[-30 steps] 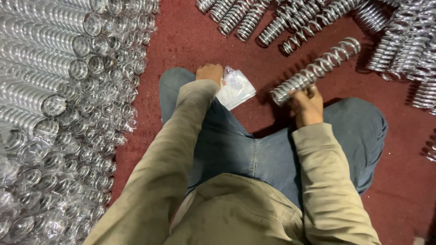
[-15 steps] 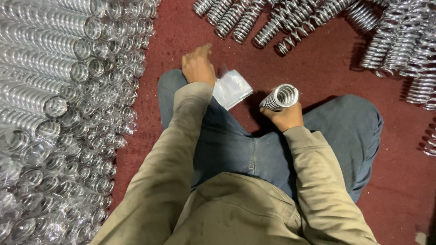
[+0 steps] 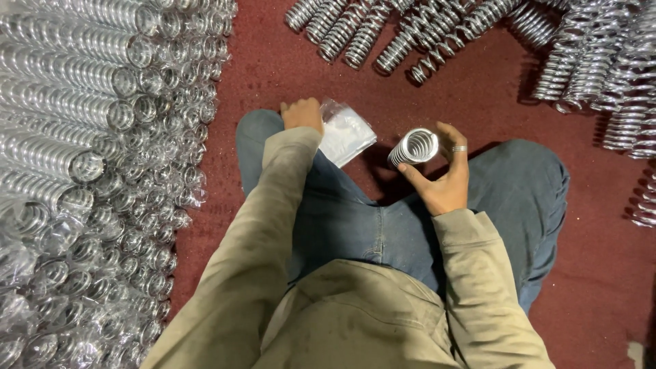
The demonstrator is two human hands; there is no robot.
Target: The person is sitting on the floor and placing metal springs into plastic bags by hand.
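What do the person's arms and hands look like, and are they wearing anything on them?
Both arms are covered by long khaki-tan sleeves of a work jacket, loose and a little creased, ending in plain cuffs at the wrists. The hands are bare, with no gloves. The right hand wears a silver ring on one finger; the left hand shows none.

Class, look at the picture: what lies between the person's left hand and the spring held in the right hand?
In the head view, a clear plastic bag lies between left hand and spring.

left hand [image 3: 302, 114] palm-down, right hand [image 3: 443, 179] seemingly gripping
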